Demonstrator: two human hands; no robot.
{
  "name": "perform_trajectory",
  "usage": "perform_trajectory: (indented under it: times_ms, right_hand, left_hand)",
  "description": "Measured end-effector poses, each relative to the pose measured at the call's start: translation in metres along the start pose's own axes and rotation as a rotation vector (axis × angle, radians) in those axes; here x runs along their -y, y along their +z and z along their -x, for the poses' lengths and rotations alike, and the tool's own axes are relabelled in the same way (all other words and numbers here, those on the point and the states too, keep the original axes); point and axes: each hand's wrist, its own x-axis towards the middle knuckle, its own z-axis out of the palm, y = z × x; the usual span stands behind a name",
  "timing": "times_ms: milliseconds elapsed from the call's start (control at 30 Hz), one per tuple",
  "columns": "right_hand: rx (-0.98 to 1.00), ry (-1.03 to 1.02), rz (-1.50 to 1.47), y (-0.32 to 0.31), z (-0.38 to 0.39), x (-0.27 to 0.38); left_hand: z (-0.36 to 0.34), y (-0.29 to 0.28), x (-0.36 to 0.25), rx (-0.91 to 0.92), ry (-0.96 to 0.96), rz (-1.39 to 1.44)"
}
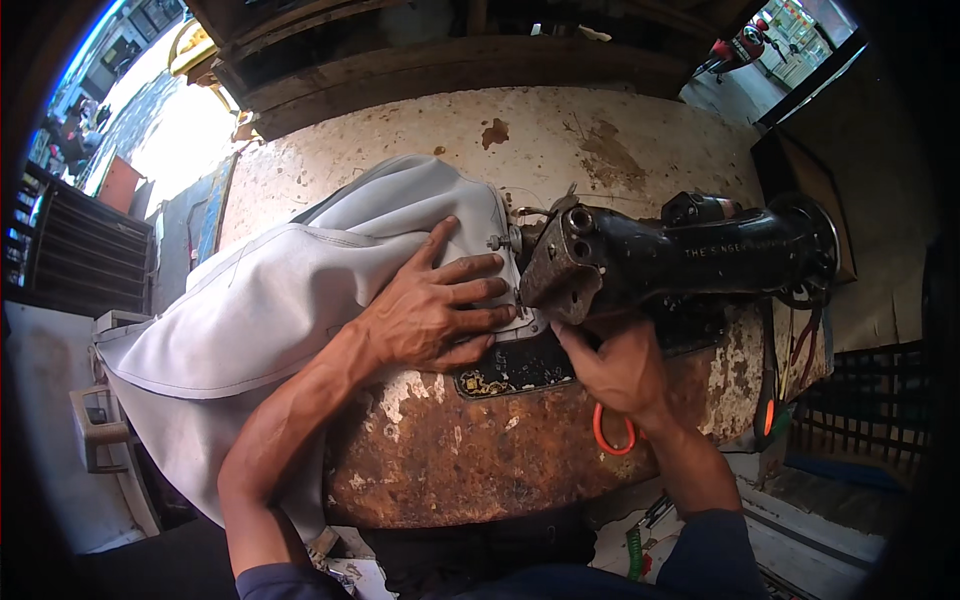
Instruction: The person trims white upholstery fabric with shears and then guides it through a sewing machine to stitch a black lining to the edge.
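Observation:
A large piece of light grey-white fabric (270, 290) with stitched seams drapes over the table's left side and runs up to a black sewing machine (690, 250). My left hand (430, 310) lies flat on the fabric, fingers spread toward the machine's head, which hides the needle area. On the other side, my right hand (620, 365) reaches under the machine's arm. Its thumb points to the fabric's edge at the black bed plate (520, 367), while its other fingers are largely hidden, so I cannot see whether they grip anything.
The worn wooden table (460, 455) has peeling paint and stains. Scissors with an orange handle loop (613, 430) lie beside my right wrist. A wooden shelf (450, 75) stands behind the table. At the far right, beyond an opening, is a red motorcycle (742, 48).

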Motion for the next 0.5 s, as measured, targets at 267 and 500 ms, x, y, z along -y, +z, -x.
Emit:
perform_trajectory:
  times_ms: [267, 500]
  right_hand:
    - [0.19, -0.022, -1.07, 0.002, -0.09, -0.068]
    - [0.213, 0.126, -1.21, 0.022, -0.093, -0.04]
  left_hand:
    - [-0.006, 0.002, 0.005, -0.013, 0.001, 0.01]
    - [0.0, -0.001, 0.011, -0.005, -0.045, 0.026]
